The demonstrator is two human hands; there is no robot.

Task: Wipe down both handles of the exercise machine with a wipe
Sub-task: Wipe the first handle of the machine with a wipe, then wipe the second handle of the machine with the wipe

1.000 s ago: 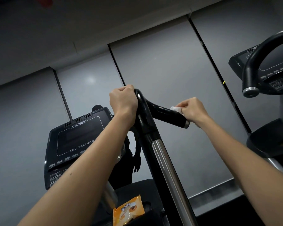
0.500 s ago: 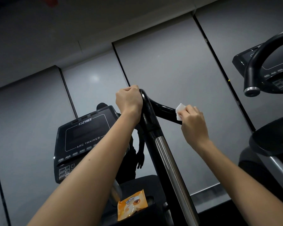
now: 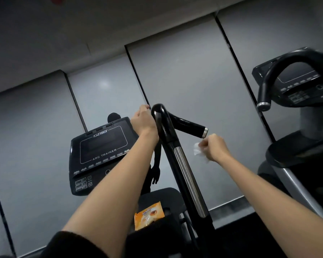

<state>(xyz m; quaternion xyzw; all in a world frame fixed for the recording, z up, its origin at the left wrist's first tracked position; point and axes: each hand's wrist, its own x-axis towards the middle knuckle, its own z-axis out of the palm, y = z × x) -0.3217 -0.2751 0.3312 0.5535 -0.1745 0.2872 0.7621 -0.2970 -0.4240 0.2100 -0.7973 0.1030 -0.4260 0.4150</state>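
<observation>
The black handle (image 3: 163,125) of the exercise machine rises in the middle of the view, and its side grip (image 3: 190,126) ends in a silver cap. My left hand (image 3: 143,121) lies against the left side of the handle's top bend, with no fingers wrapped over it. My right hand (image 3: 213,148) hangs just below the capped end, off the grip. It pinches a crumpled white wipe (image 3: 197,150) in curled fingers. The machine's second handle is out of view.
The black console (image 3: 101,151) marked ARC TRAINER stands to the left behind my left arm. An orange wipe pack (image 3: 149,216) lies on the machine's body below. A second machine (image 3: 291,81) with a curved handle stands at the right. Grey wall panels are behind.
My right hand has come off the side grip and dropped below its end with the wipe. My left hand has let go of the handle's top and now sits beside it.
</observation>
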